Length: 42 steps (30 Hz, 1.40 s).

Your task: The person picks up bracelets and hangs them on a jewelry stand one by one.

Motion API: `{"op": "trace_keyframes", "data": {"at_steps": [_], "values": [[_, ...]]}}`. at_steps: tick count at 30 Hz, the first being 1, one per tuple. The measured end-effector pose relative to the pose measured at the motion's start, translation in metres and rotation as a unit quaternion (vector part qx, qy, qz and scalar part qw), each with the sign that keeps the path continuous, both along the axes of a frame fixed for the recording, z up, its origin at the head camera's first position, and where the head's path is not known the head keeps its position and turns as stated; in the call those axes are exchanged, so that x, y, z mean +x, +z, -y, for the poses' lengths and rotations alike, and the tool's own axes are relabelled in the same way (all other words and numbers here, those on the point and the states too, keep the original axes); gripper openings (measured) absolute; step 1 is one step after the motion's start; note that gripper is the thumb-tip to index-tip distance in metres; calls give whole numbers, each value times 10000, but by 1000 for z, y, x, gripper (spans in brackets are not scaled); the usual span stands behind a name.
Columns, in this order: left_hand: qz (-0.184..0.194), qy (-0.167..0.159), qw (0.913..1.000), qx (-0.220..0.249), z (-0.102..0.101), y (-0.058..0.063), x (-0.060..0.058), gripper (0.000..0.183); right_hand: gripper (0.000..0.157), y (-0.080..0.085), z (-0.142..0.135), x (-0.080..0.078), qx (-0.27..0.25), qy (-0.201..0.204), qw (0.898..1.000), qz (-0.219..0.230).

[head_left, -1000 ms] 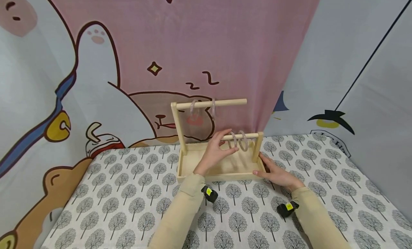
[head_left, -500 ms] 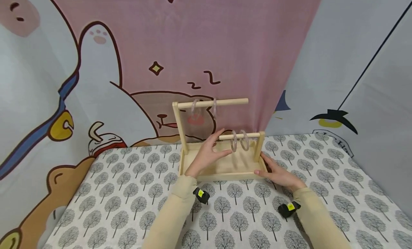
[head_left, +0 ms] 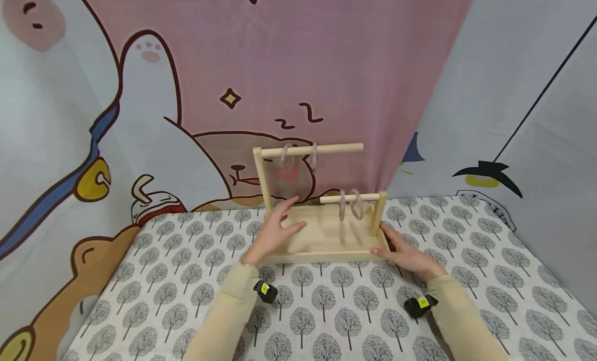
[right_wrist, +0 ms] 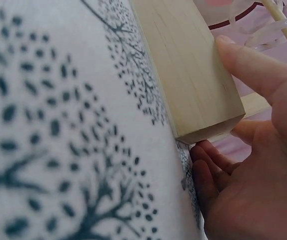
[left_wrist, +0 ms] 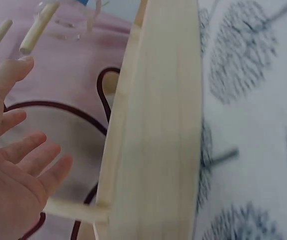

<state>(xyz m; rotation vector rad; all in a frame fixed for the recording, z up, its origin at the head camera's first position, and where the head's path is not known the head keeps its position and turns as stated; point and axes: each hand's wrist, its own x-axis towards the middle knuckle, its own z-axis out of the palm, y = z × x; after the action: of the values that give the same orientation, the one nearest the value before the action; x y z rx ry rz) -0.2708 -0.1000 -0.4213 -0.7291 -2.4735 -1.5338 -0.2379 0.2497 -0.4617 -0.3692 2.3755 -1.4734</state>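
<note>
A wooden bracelet stand (head_left: 322, 257) has a shallow tray base and two bars. On its lower right bar (head_left: 328, 200) hang two translucent bangles, the left bangle (head_left: 342, 206) and the right bangle (head_left: 357, 206). Two similar bangles (head_left: 314, 159) hang from the taller upper bar (head_left: 340, 148). My left hand (head_left: 272, 234) is over the tray's left part with fingers spread and nothing in them. In the left wrist view its thumb tip overlaps a bar's end. My right hand (head_left: 408, 255) grips the tray's front right corner, thumb on the front rim and fingers round the side.
The table is covered with a white cloth (head_left: 196, 299) printed with grey trees. Close behind the stand hangs a cartoon-printed curtain (head_left: 373, 66). Upright posts (head_left: 379, 214) rise at the tray's two ends.
My left hand has let go of the left bangle on the lower bar and moved left, away from it. My right hand stays at the tray's corner.
</note>
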Motion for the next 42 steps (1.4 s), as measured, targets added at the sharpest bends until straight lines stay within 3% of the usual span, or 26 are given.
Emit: {"op": "trace_keyframes", "data": {"at_steps": [2,7,13,23,30,36,42], "values": [[-5,72,10000,-38,7,-7,-2,69,93,0,0,0,-36,15,10000,-7],[-41,152,9999,-56,20,-10,1,68,92,0,-1,1,-118,16,9999,-19],[-332,258,9982,-420,37,-14,4,67,91,0,-1,2,-126,31,9999,-42],[-455,370,9944,-885,68,-22,9,65,92,0,-2,2,-120,10,9999,-61],[-780,618,9755,-1962,89,-24,19,63,92,-1,1,-1,-111,42,9999,-85],[-666,777,9628,-2500,105,-27,29,63,92,-2,1,-2,-201,100,9997,-77],[-933,990,9392,-3152,119,-32,35,66,88,-3,-7,-3,-207,97,9996,-192]]}}
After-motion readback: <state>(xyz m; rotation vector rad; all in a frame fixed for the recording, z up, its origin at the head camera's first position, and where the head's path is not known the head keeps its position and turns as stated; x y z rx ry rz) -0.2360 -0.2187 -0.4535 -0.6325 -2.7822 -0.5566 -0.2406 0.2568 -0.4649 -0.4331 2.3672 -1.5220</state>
